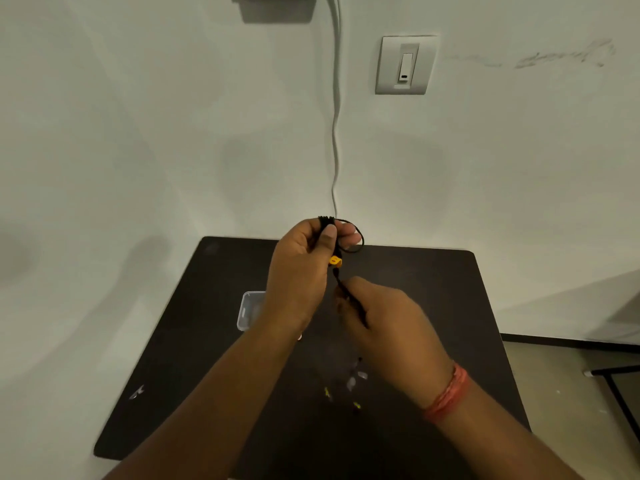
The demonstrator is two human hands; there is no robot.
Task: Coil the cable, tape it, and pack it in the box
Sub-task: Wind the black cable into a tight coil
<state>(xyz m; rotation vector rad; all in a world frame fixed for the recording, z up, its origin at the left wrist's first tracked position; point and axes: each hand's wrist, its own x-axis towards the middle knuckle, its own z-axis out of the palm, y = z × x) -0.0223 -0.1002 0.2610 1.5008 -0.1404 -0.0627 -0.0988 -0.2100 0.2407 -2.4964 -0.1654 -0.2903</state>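
Near the table's front edge, small yellow-tipped bits (327, 393) lay blurred on the dark rectangular tabletop (450, 306). Above it, my right hand (391, 327) pinched the thin black cable (349, 296) below its yellow connector (335, 261). My left hand (301, 271) gripped the coiled loops. Beneath my left wrist sat a clear plastic box (250, 308), towards the left edge.
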